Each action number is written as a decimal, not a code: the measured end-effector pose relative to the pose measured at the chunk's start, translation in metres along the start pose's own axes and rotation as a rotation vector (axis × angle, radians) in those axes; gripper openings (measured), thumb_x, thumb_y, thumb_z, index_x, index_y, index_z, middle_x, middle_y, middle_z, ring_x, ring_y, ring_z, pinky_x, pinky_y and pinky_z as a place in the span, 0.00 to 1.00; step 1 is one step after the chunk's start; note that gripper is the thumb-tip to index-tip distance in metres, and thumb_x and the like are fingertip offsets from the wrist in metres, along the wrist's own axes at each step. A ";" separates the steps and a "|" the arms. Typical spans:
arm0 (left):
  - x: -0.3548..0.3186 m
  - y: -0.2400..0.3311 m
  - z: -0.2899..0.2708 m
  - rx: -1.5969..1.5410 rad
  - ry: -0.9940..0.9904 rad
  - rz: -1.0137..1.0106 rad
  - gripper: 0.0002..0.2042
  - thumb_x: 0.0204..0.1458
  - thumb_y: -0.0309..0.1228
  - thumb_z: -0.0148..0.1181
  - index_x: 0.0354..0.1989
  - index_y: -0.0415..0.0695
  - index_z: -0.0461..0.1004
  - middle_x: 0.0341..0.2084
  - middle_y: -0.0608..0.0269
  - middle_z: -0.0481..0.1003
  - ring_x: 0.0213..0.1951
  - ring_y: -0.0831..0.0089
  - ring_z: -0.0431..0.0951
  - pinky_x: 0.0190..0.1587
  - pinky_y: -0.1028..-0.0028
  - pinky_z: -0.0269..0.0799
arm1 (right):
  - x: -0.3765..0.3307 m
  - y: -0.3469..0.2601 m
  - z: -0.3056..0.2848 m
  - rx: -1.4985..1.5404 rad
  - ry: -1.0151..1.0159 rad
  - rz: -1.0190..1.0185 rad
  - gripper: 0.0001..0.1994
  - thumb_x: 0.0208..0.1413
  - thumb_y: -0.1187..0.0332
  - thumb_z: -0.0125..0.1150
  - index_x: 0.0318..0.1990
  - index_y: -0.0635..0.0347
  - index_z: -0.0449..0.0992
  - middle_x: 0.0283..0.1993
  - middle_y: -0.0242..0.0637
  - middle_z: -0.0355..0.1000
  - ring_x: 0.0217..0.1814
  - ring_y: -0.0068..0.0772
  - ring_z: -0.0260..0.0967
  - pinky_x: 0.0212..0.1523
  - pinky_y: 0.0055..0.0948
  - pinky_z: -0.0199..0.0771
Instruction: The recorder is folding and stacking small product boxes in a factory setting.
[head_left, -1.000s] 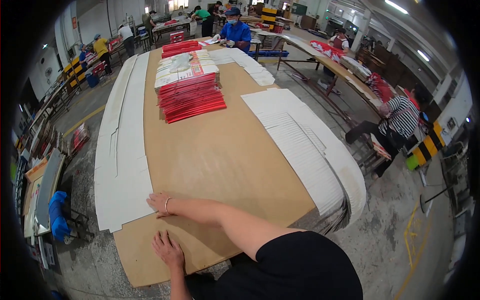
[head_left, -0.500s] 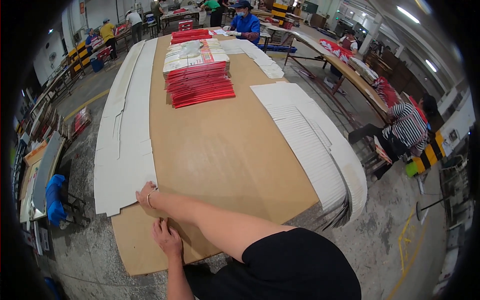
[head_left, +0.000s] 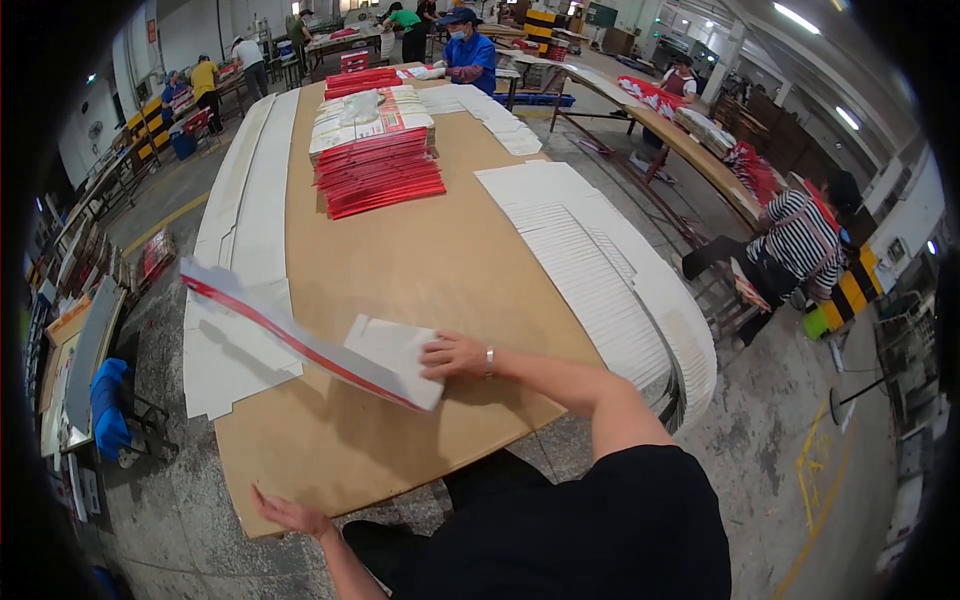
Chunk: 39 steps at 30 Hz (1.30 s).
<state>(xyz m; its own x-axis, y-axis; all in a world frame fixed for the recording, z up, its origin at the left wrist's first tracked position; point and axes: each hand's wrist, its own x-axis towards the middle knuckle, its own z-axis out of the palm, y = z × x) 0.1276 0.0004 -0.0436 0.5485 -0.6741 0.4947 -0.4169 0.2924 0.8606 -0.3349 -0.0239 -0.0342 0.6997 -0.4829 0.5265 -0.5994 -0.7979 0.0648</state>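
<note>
My right hand [head_left: 455,357] grips the end of a flat cardboard blank [head_left: 385,346], with its fingers over a white flap. The blank is white with a red strip, and its long far part stands tilted up above the table, reaching left over the white stack. My left hand [head_left: 290,512] is open, its fingers stretched out, at the table's near left corner and apart from the blank. A spread row of white cardboard blanks [head_left: 235,335] lies along the left side of the tan table [head_left: 430,250].
Fanned white blanks [head_left: 590,270] line the table's right side, some overhanging the edge. Red folded pieces [head_left: 380,175] and a bundle with clear plastic [head_left: 370,108] sit farther up. A person in blue [head_left: 472,55] works at the far end; another in stripes [head_left: 800,245] sits at right.
My right hand has lifted a blank off the left row and swung it rightward over the table. My left hand has moved from the tabletop to the near left corner, fingers spreading.
</note>
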 end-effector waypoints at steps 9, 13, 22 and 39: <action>-0.016 0.178 0.056 0.111 -0.981 0.746 0.14 0.57 0.27 0.49 0.50 0.40 0.73 0.57 0.42 0.67 0.62 0.46 0.63 0.65 0.50 0.56 | -0.037 -0.008 -0.016 0.064 -0.162 0.106 0.18 0.44 0.75 0.59 0.43 0.41 0.76 0.52 0.27 0.71 0.65 0.39 0.64 0.66 0.56 0.57; -0.025 0.137 0.072 0.571 -0.953 0.765 0.15 0.58 0.37 0.52 0.49 0.43 0.74 0.50 0.44 0.71 0.55 0.48 0.69 0.66 0.41 0.45 | -0.029 0.006 -0.014 0.009 -0.124 0.187 0.19 0.43 0.77 0.58 0.43 0.42 0.77 0.53 0.27 0.71 0.65 0.39 0.64 0.67 0.56 0.57; -0.080 0.129 0.081 1.048 -1.238 0.680 0.23 0.57 0.54 0.52 0.46 0.46 0.76 0.34 0.55 0.79 0.43 0.60 0.78 0.62 0.33 0.44 | -0.056 -0.035 -0.014 -0.070 -0.242 0.487 0.21 0.47 0.70 0.60 0.51 0.46 0.76 0.61 0.35 0.69 0.68 0.44 0.61 0.68 0.51 0.53; -0.054 0.074 0.121 0.695 -1.312 0.549 0.32 0.57 0.60 0.45 0.69 0.63 0.58 0.71 0.53 0.47 0.71 0.53 0.46 0.68 0.40 0.36 | -0.025 -0.127 -0.042 0.108 -0.573 0.451 0.34 0.55 0.51 0.56 0.70 0.40 0.55 0.74 0.39 0.49 0.77 0.47 0.43 0.68 0.65 0.39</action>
<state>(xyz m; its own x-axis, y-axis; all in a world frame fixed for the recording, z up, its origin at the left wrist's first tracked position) -0.0203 -0.0236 -0.0213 -0.6033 -0.7961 -0.0465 -0.7841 0.5815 0.2166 -0.2924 0.1047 -0.0198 0.5055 -0.8616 -0.0454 -0.8559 -0.4942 -0.1524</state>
